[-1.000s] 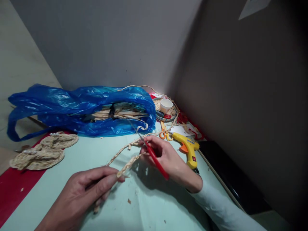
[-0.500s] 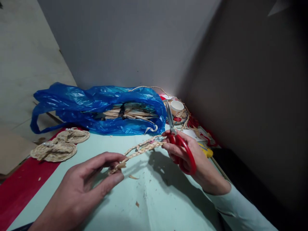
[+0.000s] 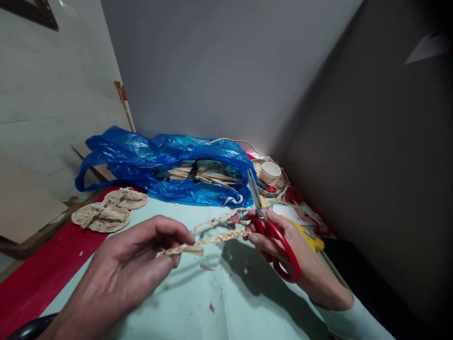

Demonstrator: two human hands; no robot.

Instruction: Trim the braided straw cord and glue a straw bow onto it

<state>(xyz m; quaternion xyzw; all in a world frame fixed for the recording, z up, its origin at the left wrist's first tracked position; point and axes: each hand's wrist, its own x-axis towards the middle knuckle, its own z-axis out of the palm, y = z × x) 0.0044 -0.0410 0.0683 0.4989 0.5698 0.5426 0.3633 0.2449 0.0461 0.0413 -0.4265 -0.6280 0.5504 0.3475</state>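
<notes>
Currently braid [image 3: 215, 238] is stretching crosswise over the table's [image 3: 247, 307] middle; left hand [image 3: 130, 269] is pinching its loose end, right hand [image 3: 309, 276] is pinching farther along while gripping scissors [image 3: 264, 221], blades pointing up.

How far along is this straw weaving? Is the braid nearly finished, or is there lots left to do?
Done: two coiled straw mats lie on the red cloth, and a length of braided straw cord is plaited. In hand: the left hand pinches the cord's end, the right hand holds it with red scissors, blades up. Left, probably: loose straw fills the blue bag, so more braiding seems likely.
</notes>
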